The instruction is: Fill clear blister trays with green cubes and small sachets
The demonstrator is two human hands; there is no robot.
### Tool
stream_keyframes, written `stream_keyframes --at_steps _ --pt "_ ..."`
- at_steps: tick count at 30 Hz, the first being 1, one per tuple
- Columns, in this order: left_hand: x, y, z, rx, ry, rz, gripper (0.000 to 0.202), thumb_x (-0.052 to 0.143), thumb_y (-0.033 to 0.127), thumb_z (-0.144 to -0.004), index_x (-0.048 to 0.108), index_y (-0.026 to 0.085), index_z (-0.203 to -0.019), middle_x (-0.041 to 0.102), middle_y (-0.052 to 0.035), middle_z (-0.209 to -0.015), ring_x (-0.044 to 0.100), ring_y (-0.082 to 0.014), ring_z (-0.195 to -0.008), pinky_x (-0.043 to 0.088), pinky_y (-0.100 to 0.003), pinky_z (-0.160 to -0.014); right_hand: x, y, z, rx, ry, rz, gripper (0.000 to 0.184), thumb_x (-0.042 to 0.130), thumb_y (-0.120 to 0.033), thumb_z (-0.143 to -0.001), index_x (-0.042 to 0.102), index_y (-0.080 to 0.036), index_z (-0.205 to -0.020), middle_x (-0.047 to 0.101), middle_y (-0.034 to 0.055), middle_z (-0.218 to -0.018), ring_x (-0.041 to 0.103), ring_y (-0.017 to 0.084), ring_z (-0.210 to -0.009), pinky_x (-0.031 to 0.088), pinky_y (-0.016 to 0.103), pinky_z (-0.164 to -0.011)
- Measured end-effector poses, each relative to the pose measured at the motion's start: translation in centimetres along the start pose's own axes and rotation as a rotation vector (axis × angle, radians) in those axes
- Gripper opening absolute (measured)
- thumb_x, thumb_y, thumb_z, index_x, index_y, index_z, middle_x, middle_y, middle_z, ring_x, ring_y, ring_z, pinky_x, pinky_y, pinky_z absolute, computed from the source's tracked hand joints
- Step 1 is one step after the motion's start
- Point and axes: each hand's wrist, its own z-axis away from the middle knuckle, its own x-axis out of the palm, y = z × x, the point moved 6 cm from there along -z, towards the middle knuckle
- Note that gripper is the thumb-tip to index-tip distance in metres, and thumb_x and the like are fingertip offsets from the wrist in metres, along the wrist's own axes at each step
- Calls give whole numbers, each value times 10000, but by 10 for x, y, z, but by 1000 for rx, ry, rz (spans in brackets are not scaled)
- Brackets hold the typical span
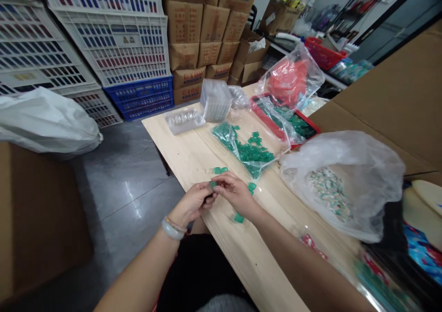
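Note:
My left hand [195,200] and my right hand [234,191] meet above the near edge of the wooden table [179,150]. Between their fingertips they pinch a small green translucent piece [213,184]; its exact kind is too small to make out. Just beyond my hands lie a couple of loose green pieces [221,170]. To the right of my right hand are more green pieces [252,187], and another one [238,218] sits below my right wrist. Farther back, a clear bag [238,148] lies flat with a heap of green pieces [257,153] in and around it.
Clear plastic trays [184,120] and a stack of them [216,101] stand at the table's far end. A red tray [272,125] holds green pieces. A translucent bag [366,178] contains small mixed pieces. White crates [138,49] and cardboard boxes [186,21] are stacked behind.

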Motion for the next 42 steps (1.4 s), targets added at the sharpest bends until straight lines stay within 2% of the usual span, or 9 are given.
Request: stream_keyframes --at_steps 5,9,12,15,18,23,30,35,42 --pt "-12 4 -1 -15 49 74 236 655 299 -606 498 122 -598 390 55 -495 265 -6 -375 100 -156 -361 2 12 -21 72 -32 -85 171 578 -291 -716 577 -179 -846 543 17 -774 528 124 -698 433 273 -656" --pt "-32 23 4 130 260 97 167 591 224 -637 593 107 -756 529 -13 -662 418 -39 -480 261 -160 -398 -11 8 -50 -63 4 521 118 565 -230 -740 610 -152 -816 553 51 -791 504 151 -761 392 302 -721" --pt "-39 27 4 174 340 160 218 517 105 -603 606 94 -802 556 -31 -711 465 -62 -533 331 -185 -455 0 13 -64 -158 -179 928 100 564 -212 -748 627 -147 -791 566 74 -821 478 185 -853 338 335 -783" --pt "-41 25 0 186 354 140 245 529 86 -597 604 94 -830 547 -16 -674 488 -72 -549 340 -192 -473 13 22 -66 -189 -320 1093 134 548 -237 -768 629 -142 -814 567 89 -840 471 193 -865 328 326 -761" --pt "-44 23 -2 238 363 120 230 615 136 -591 598 111 -818 555 -2 -677 501 -70 -559 349 -192 -495 16 24 -64 -169 -320 1110 156 546 -238 -766 627 -148 -865 573 96 -858 477 207 -883 334 330 -749" --pt "-44 20 2 272 356 136 254 686 197 -561 596 128 -789 586 -4 -710 532 -74 -603 366 -185 -533 4 8 -50 -136 -85 730 259 522 -226 -769 581 -170 -1015 565 93 -955 489 200 -927 350 363 -811" --pt "-23 24 6 408 353 13 216 643 257 -634 568 138 -798 561 17 -625 505 -79 -560 369 -200 -516 9 16 -25 163 -28 -196 162 579 -306 -695 553 -172 -782 541 -9 -677 536 102 -611 436 255 -587" --pt "-13 21 8 417 335 -80 217 610 338 -670 545 134 -704 476 37 -528 410 -56 -474 320 -192 -467 5 5 -13 205 -62 -323 255 613 -324 -669 536 -184 -869 520 -34 -657 528 81 -549 442 253 -563" --pt "5 17 14 452 279 -24 253 593 389 -686 477 165 -675 435 57 -563 399 -45 -471 302 -179 -452 6 2 1 244 -50 -458 260 646 -346 -640 482 -180 -756 494 -59 -579 495 70 -482 416 227 -498"
